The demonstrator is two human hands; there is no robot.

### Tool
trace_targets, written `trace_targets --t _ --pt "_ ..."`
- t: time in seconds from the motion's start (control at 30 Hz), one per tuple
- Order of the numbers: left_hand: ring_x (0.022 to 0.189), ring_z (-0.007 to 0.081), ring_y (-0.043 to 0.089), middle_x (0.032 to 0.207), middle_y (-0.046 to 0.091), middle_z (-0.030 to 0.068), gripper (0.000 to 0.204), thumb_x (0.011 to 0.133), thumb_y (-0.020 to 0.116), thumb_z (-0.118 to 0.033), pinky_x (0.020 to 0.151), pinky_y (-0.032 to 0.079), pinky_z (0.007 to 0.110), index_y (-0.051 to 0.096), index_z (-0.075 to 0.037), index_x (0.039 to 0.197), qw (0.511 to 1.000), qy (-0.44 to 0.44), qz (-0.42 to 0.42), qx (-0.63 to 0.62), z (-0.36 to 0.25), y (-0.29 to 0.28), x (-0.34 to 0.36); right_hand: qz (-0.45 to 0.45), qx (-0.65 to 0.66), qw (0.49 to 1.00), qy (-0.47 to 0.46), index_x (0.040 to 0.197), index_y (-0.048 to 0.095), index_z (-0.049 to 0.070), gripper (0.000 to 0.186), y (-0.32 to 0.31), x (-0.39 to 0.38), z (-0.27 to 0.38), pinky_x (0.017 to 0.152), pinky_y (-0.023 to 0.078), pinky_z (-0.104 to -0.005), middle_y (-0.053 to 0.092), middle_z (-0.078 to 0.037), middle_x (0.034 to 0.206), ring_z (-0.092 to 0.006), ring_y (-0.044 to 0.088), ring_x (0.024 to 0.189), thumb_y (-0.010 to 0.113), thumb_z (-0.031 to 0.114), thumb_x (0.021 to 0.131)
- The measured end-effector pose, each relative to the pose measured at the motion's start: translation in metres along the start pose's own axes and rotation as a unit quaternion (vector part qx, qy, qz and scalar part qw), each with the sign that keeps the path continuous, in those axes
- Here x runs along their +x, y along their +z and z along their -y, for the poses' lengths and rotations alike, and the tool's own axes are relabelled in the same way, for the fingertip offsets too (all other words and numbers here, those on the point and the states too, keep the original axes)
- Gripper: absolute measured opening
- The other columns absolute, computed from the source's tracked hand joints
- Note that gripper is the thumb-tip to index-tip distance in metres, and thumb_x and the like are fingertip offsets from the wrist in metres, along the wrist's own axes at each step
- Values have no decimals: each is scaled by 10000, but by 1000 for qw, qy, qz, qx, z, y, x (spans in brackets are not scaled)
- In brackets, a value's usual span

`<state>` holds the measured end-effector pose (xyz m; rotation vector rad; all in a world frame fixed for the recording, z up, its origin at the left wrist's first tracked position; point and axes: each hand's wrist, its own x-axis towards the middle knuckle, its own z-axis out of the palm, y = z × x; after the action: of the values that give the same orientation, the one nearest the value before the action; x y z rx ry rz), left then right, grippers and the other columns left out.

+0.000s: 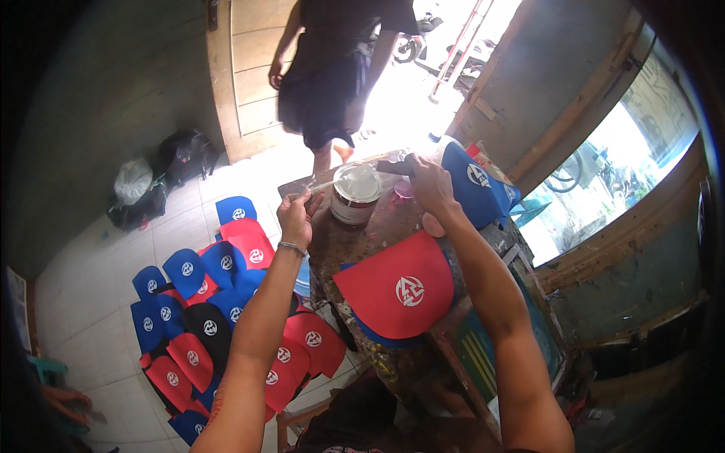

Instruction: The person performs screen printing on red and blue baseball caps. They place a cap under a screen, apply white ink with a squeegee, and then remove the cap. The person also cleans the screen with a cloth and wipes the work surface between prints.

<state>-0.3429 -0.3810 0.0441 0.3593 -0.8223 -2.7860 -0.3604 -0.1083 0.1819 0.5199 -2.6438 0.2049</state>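
My left hand (297,217) is closed in a pinch beside a round tub (353,211) with a dark lower body and a whitish top. A thin pale strip (325,184) runs from its fingertips over the tub's rim; glare hides whether it is a stick or film. My right hand (432,186) is closed around a dark, flat-looking piece (396,166) at the tub's right, its kind unclear. Nearer me, a red rounded fabric panel (402,283) with a white emblem lies on a blue panel (381,336) on the worktable.
Blue panels (472,185) lie at the worktable's (325,253) right edge, near a pink lid (403,189). Many printed red, blue and black panels (210,321) cover the floor at left. A person (332,75) stands in the doorway; bags (136,185) rest by the wall.
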Motion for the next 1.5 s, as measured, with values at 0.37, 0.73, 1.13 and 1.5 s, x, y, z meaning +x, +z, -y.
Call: trace_targets --t 0.37,0.73,1.13,1.5 --pt "900 269 746 989 661 171 120 976 602 45 815 672 333 489 10 961 985 87 35 143 -25 26 -19 -8 268 957 115 1267 658 -6 468 -11 -16 -23 725 580 -347 752 -124 982 -227 731 811 743 -30 807" --pt "799 369 707 825 701 202 196 890 677 -131 725 529 460 668 27 1004 764 321 67 556 -27 69 -23 30 628 745 224 1150 692 41 254 -35 -27 -28 695 557 -284 719 -46 1024 -129 678 842 737 38 901" --pt "1119 349 516 1151 527 183 481 835 799 -245 960 421 464 570 6 1176 606 507 3 613 -22 67 -47 8 687 668 286 1304 578 21 318 -70 -124 -10 884 593 -385 656 -100 1156 -208 668 1006 640 50 993" --pt "1031 355 582 1010 610 147 209 872 720 -136 927 457 445 630 -18 1020 754 276 8 596 23 -136 -257 -113 917 355 143 1501 387 -30 467 -65 -324 -38 1072 515 -454 536 -192 1453 -310 577 1283 424 244 1124"
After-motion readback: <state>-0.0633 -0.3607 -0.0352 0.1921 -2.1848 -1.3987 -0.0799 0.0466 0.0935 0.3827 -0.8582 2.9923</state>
